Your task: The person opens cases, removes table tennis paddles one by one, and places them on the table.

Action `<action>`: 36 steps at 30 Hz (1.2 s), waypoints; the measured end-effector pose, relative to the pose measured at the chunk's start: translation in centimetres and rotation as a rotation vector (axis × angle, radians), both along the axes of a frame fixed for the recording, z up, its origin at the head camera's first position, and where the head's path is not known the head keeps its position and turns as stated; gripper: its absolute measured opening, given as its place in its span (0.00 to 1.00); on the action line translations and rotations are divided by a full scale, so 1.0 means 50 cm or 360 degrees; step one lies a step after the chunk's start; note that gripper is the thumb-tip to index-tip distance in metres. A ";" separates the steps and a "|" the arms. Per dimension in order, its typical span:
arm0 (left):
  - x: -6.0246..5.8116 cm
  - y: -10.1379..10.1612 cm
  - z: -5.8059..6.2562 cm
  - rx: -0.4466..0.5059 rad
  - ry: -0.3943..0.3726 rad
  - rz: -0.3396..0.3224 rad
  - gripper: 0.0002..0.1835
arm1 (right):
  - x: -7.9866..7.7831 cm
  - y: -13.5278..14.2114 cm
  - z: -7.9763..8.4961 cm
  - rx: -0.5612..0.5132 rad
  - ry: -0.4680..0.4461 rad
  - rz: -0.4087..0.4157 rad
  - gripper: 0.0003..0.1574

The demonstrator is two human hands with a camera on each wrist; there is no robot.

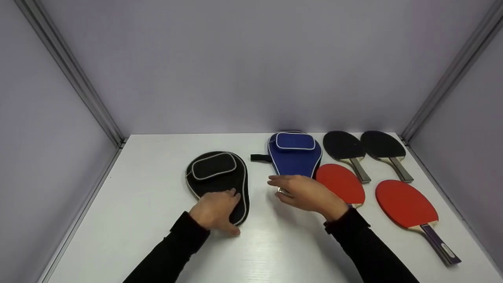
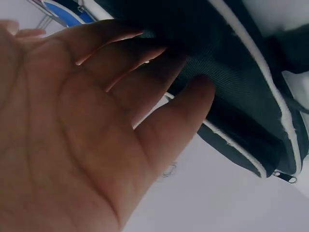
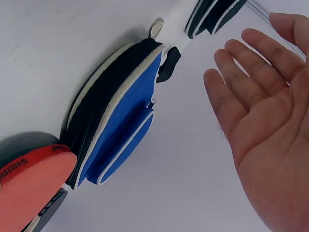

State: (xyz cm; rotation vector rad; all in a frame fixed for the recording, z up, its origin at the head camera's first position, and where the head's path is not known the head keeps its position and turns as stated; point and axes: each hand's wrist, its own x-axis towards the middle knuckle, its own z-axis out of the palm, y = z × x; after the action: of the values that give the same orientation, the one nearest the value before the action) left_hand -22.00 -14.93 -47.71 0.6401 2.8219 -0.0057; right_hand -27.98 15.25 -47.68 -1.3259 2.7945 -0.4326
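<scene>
A black table tennis paddle case [image 1: 214, 166] with white piping and a small front pocket lies on the white table. My left hand [image 1: 218, 210] rests on its narrow lower end; in the left wrist view, extended fingers [image 2: 169, 106] touch the dark fabric. Right of it lies a blue paddle case [image 1: 295, 162], its pocket upward and a black strap [image 1: 261, 158] out to the left. My right hand [image 1: 306, 196] hovers at this case's near end, holding nothing, fingers extended in the right wrist view. A metal ring [image 3: 156, 28] shows at the case's narrow end.
Two black-faced paddles [image 1: 344, 145] lie at the back right, handles toward me. A red paddle [image 1: 340, 182] lies beside the blue case, its handle partly hidden by my right arm. Another red paddle [image 1: 406, 202] lies farther right. Grey walls [image 1: 251, 70] enclose the table.
</scene>
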 end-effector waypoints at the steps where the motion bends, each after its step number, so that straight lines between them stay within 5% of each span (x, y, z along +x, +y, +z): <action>1: -0.001 -0.002 -0.003 -0.0002 0.0007 0.0001 0.60 | -0.001 0.001 0.000 -0.0014 0.0008 -0.0021 0.26; 17: -0.064 -0.063 -0.011 0.0011 0.0179 -0.0098 0.37 | -0.015 0.014 0.015 -0.0062 -0.0038 -0.0376 0.31; 19: -0.078 -0.075 -0.024 0.0010 0.0217 -0.0106 0.35 | -0.016 0.019 0.014 -0.0066 -0.0038 -0.0395 0.31; 23: -0.130 -0.115 -0.092 -0.0029 0.0381 -0.0174 0.34 | -0.020 0.026 0.013 -0.0073 -0.0034 -0.0443 0.31; 26: -0.154 -0.137 -0.114 -0.0032 0.0411 -0.0193 0.36 | -0.022 0.030 0.016 -0.0077 -0.0048 -0.0494 0.32; 32: -0.127 -0.119 -0.014 0.0181 0.0083 0.0015 0.33 | -0.026 0.044 0.032 -0.0089 -0.0025 -0.0606 0.32; 36: -0.127 -0.102 0.024 0.0307 0.0221 0.0150 0.33 | -0.033 0.056 0.047 -0.0136 0.0034 -0.0720 0.32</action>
State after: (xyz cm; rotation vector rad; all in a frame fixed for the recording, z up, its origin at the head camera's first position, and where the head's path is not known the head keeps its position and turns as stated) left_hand -28.37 -20.02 -46.49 0.5660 3.0095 0.2508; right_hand -29.63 18.06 -45.36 -0.6957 3.1164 -0.5523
